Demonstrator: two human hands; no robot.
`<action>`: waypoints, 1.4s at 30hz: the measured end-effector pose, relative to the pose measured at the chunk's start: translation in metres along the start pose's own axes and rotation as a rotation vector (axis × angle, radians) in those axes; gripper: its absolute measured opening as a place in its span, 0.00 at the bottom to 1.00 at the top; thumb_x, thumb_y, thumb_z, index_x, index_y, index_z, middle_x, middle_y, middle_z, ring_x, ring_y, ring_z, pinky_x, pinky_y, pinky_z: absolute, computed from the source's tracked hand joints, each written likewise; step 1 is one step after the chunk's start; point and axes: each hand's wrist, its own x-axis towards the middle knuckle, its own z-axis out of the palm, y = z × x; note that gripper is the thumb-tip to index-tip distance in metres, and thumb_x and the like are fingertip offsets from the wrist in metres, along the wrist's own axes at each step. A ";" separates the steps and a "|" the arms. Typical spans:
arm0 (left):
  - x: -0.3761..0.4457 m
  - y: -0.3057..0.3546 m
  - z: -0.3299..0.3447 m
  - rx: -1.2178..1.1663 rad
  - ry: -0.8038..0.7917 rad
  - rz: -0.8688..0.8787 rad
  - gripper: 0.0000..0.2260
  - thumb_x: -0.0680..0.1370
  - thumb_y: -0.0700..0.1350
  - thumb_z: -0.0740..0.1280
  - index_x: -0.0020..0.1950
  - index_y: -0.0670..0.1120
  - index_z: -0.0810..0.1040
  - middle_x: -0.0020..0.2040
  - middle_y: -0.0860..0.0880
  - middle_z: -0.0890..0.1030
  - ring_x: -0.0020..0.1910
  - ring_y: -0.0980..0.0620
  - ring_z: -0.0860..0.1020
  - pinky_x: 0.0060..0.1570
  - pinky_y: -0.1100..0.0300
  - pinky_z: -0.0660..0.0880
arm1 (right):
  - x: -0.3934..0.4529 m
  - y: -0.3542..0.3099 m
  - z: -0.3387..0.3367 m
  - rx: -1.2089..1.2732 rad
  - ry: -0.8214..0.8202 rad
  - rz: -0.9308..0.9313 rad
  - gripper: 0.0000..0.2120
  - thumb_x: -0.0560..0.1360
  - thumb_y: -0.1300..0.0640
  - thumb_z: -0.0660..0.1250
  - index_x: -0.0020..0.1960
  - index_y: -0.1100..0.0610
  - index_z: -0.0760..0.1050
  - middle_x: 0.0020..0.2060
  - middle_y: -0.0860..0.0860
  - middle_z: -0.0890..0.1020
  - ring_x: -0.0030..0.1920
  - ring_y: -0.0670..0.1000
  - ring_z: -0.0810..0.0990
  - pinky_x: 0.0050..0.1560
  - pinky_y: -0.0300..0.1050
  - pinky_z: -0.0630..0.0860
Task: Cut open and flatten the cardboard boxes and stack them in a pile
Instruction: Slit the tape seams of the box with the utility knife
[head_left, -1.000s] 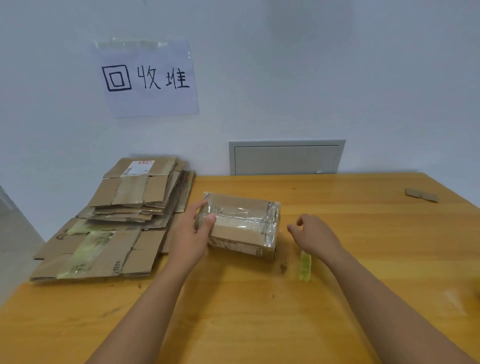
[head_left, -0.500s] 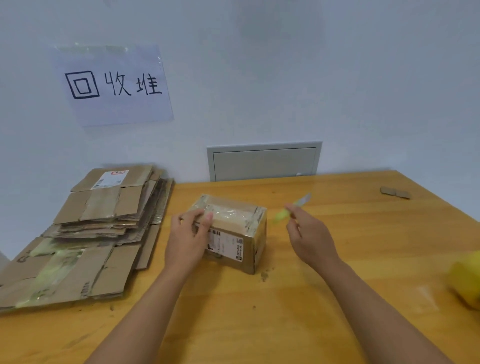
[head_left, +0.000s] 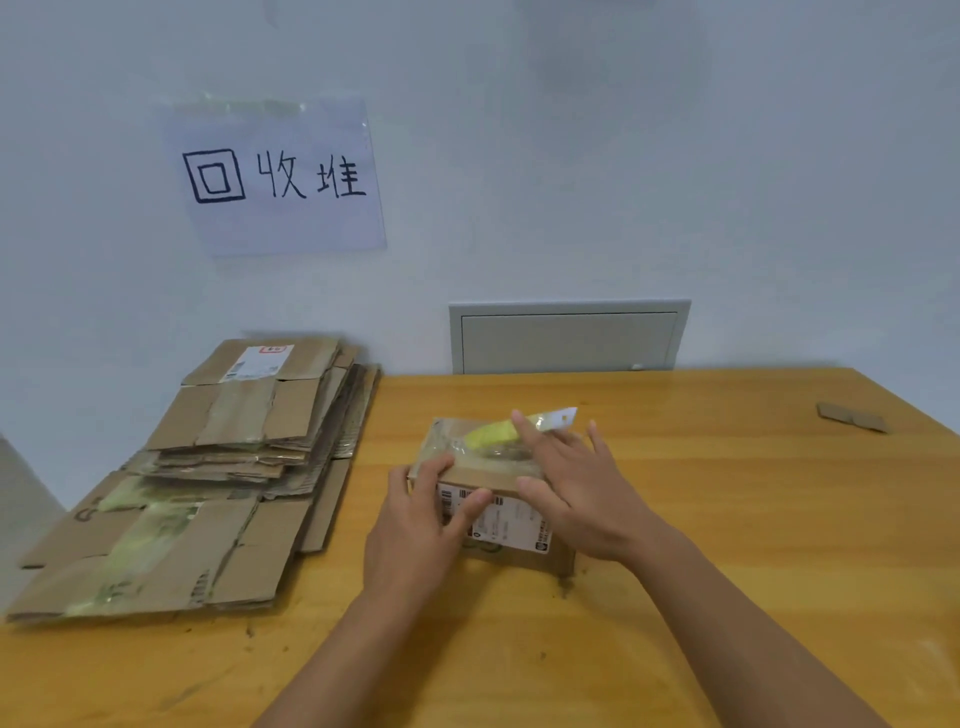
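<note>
Left hand (head_left: 423, 525): fingers curled over near-left top edge of small taped cardboard box (head_left: 498, 512), thumb on its labelled front face; box held firm. Right hand (head_left: 574, 491): fingers spread fairly straight over box top, yellow-green utility knife (head_left: 519, 431) under index finger, pale blade end past far edge of box; whether pinched or merely pressed down, could not tell.

Box stood on wooden desk (head_left: 727, 545), about mid-desk, clear tape across top, printed label on side facing camera. Stack of flattened cardboard boxes (head_left: 208, 483) lay at left end of desk, well apart from box, larger sheets underneath, smaller ones above. Small cardboard scrap (head_left: 852, 417) near far right corner. White wall behind, with handwritten paper sign (head_left: 275, 176) taped above stack and grey access panel (head_left: 569, 338) at desk level.

Both forearms bare, reached in from below, converged on box, right wrist above near-right corner.
</note>
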 end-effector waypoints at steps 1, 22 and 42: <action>-0.001 -0.001 0.000 0.024 0.006 0.007 0.32 0.71 0.75 0.53 0.69 0.60 0.65 0.59 0.53 0.66 0.50 0.54 0.74 0.39 0.58 0.77 | 0.002 0.000 -0.001 0.002 0.046 -0.006 0.36 0.76 0.38 0.45 0.81 0.47 0.43 0.75 0.47 0.67 0.77 0.49 0.57 0.78 0.57 0.39; 0.000 -0.015 0.007 -0.075 0.138 0.311 0.26 0.72 0.71 0.63 0.62 0.58 0.71 0.71 0.49 0.62 0.57 0.51 0.73 0.39 0.59 0.80 | 0.062 -0.019 -0.024 0.984 0.247 0.138 0.23 0.73 0.46 0.68 0.49 0.68 0.81 0.31 0.58 0.81 0.26 0.51 0.76 0.30 0.41 0.72; 0.003 -0.021 0.016 -0.165 0.197 0.288 0.28 0.69 0.72 0.65 0.62 0.57 0.70 0.67 0.54 0.64 0.55 0.56 0.71 0.39 0.65 0.75 | 0.066 -0.020 -0.019 0.855 -0.086 0.073 0.12 0.82 0.55 0.62 0.61 0.55 0.80 0.44 0.56 0.86 0.42 0.51 0.83 0.46 0.43 0.79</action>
